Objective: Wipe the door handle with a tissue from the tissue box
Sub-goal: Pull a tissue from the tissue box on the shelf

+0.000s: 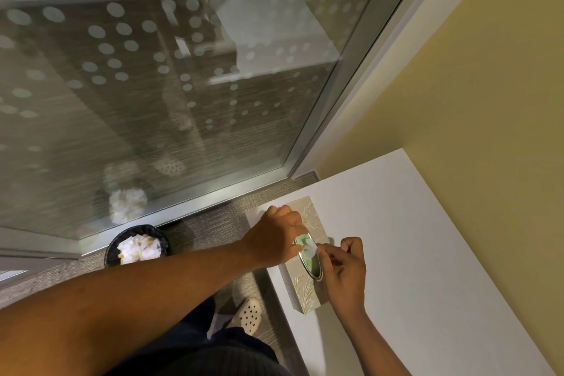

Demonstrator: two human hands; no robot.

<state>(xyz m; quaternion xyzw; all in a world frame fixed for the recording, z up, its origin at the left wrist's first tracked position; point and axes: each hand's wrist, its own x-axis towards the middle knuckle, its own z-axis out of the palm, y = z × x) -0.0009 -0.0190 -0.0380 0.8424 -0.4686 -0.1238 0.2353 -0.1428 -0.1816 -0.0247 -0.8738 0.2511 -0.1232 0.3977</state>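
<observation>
A beige tissue box (306, 296) with a gold leaf pattern lies on the white table (412, 253), near its left edge. My left hand (274, 236) rests on top of the box and holds it down. My right hand (343, 272) pinches the white tissue (310, 249) that sticks out of the oval opening. No door handle is in view; only its blurred reflection may show in the glass.
A glass door or panel (152, 85) with frosted dots and a metal frame (341, 94) fills the upper left. A black waste bin (135, 246) with crumpled tissues stands on the grey carpet below it. A yellow wall (473, 85) runs along the right.
</observation>
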